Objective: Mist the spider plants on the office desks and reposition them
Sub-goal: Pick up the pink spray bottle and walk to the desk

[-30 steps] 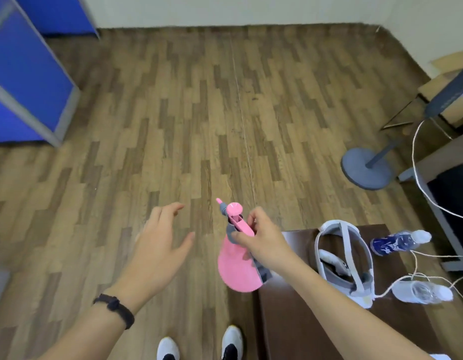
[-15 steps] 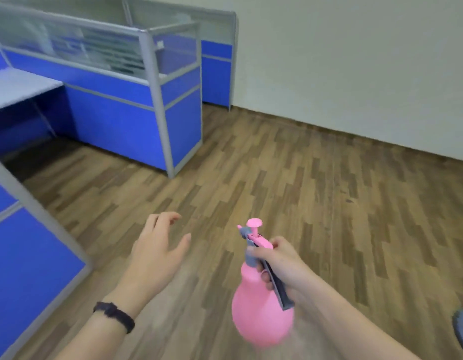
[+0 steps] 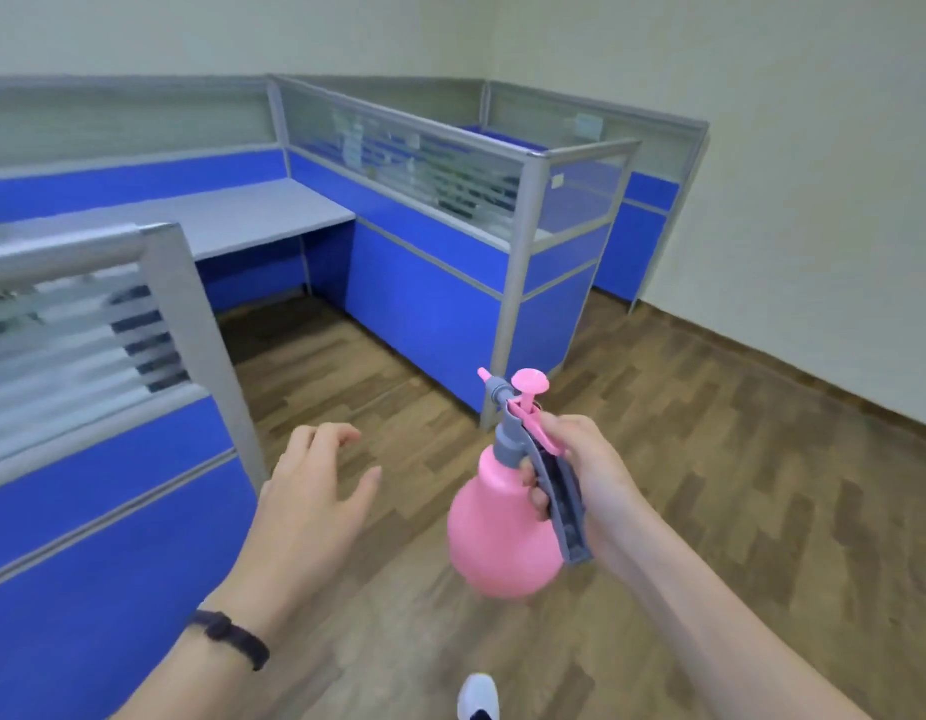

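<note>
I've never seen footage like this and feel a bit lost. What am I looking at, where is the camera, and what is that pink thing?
There is no machine here: a person wears a wide-angle camera on the head, looking forward and down at their own hands. The right hand grips a pink spray bottle by its grey handle. The left hand is open and holds nothing; a dark band circles that wrist. Ahead stand blue office cubicles with a grey desk on a wooden floor. No plant shows.

pink spray bottle (image 3: 502, 532) with grey handle, blue cubicle panels (image 3: 429, 298), brown wood-pattern floor (image 3: 762, 459).
</note>
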